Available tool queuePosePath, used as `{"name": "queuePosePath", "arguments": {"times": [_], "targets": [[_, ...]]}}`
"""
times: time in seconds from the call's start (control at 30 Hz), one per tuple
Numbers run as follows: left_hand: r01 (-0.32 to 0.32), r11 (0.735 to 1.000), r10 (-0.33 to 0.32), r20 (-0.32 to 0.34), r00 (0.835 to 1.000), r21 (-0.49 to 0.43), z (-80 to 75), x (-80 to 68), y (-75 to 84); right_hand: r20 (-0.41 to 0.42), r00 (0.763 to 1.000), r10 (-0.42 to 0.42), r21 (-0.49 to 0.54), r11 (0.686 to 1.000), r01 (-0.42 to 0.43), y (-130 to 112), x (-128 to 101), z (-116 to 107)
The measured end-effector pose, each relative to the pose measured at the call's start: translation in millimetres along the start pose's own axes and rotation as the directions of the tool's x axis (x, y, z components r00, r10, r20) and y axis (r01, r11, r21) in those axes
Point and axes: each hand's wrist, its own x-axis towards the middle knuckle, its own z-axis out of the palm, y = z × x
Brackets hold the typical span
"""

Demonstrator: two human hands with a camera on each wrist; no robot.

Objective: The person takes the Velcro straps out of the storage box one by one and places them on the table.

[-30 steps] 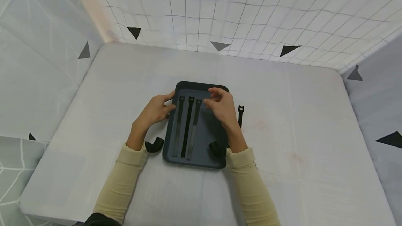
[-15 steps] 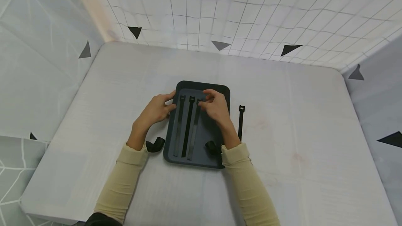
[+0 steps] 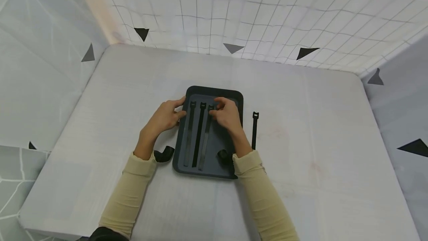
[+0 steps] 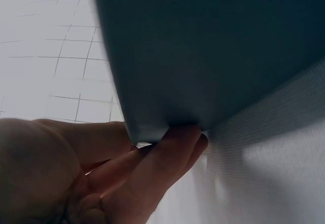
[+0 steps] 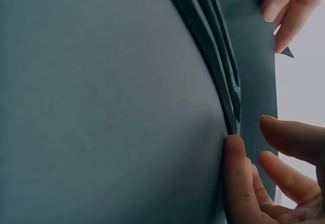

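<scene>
- Nearest the viewer: two cream sleeves [image 3: 127, 192] reached forward over the white table [image 3: 317, 140]. A black curled piece [image 3: 164, 154] lay on the table just beside the near-left corner of the dark tray [image 3: 214, 170]; another curled piece [image 3: 223, 156] sat inside the tray by the right wrist.
- Three black straps lay flat and parallel along the tray's length, tab ends at the far side: left strap [image 3: 188, 133], middle strap [image 3: 198, 133], right strap [image 3: 206, 137].
- Left hand [image 3: 164, 117] gripped the tray's left rim, fingers curled under the edge (the left wrist view showed a fingertip [image 4: 177, 142] tucked beneath it), thumb on top.
- Right hand [image 3: 227, 113] was at the tab end of the right strap; its fingers bent down onto it. The right wrist view showed a fingertip [image 5: 234, 148] touching the strap's end, the others spread loose. Whether it pinched or merely pressed, I could not tell.
- Handling, as judged: the straps looked thin, light and limp, likely to droop if lifted mid-length and possibly to cling to each other. Best taken by the stiffer tab end, pinched between thumb and forefinger. The tray looked rigid and light enough to skid unless steadied.
- Farther right: a fourth strap [image 3: 254, 129] lay on the table, apart from the tray.
- Beyond: gridded walls with dark triangle markers [image 3: 307, 52].
</scene>
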Motion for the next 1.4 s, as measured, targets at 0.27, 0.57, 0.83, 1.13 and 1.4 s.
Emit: {"name": "queuePosePath", "arguments": {"times": [0.27, 0.57, 0.83, 1.13, 1.4], "targets": [[-0.005, 1.000, 0.005, -0.006, 1.000, 0.002, 1.0, 0.8, -2.2, -0.019, 1.000, 0.014, -0.096, 0.995, -0.016, 3.5, 2.7, 4.5], [0.004, 1.000, -0.004, 0.001, 1.000, -0.001, 3.1, 0.3, -2.6, -0.018, 1.000, 0.005, -0.182, 0.983, -0.008, 6.2, 2.2, 7.9], [0.003, 1.000, -0.003, 0.000, 1.000, -0.009, 1.8, -2.0, -2.7, -0.049, 0.999, -0.015, -0.298, 0.955, -0.001, 6.7, 3.3, 13.2], [0.002, 1.000, -0.001, 0.001, 1.000, -0.025, 2.5, 0.6, -2.6, -0.048, 0.998, -0.030, -0.325, 0.946, 0.013, 6.8, 4.0, 13.5], [0.003, 1.000, -0.003, -0.006, 1.000, -0.026, 0.7, 1.0, -0.7, -0.088, 0.996, -0.036, -0.214, 0.977, 0.016, 5.9, 4.2, 12.0]]}}
